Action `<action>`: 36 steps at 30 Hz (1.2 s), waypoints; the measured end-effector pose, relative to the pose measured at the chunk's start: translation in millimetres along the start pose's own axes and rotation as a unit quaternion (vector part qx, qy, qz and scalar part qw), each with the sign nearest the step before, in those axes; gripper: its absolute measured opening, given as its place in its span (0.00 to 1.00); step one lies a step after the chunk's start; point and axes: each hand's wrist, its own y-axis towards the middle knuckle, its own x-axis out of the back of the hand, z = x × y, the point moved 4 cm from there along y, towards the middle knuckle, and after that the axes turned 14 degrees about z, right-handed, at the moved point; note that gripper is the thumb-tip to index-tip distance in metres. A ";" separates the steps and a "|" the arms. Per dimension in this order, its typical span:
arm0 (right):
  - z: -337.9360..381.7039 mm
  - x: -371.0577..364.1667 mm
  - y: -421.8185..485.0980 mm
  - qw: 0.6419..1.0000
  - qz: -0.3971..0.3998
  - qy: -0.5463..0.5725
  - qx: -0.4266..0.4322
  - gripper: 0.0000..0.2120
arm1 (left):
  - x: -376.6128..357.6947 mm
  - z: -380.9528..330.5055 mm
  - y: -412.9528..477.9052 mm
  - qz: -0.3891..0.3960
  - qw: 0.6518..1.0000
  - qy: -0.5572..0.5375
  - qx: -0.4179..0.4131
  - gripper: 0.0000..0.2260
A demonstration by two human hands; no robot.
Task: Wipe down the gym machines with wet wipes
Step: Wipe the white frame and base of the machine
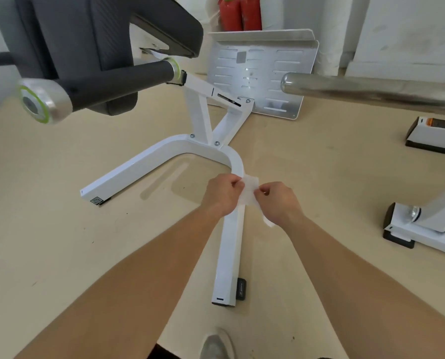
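You hold the wet wipe (247, 193) at the centre of the frame, stretched between both hands. Your left hand (222, 195) grips its left edge with curled fingers, your right hand (278, 203) pinches the right edge, and a loose tail hangs below the right wrist. The wipe lies in line with the bend of the white base frame (164, 156) and appears held clear of it, so I judge you are spreading or folding it, not yet wiping. Pull too hard and the thin sheet could tear. Loosen either pinch and it may drop onto the floor (320, 177) and pick up grit. If you lean toward the black pad (91, 47) at upper left, mind the chrome bar (371, 92) at upper right, which looms close to the camera.
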 end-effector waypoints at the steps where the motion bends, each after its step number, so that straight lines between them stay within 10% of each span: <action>1: -1.7 -3.2 15.1 1.000 0.001 0.002 -0.001 0.19 | -1.4 6.5 13.5 0.009 1.000 0.016 0.000 0.17; 23: -77.1 -40.5 283.2 0.999 0.017 -0.028 -0.016 0.18 | -46.7 139.1 227.3 -0.107 0.986 -0.039 0.118 0.06; 36: -89.5 -94.2 297.6 0.990 0.049 0.132 0.024 0.17 | -94.0 164.7 246.2 -0.017 0.984 -0.098 0.151 0.16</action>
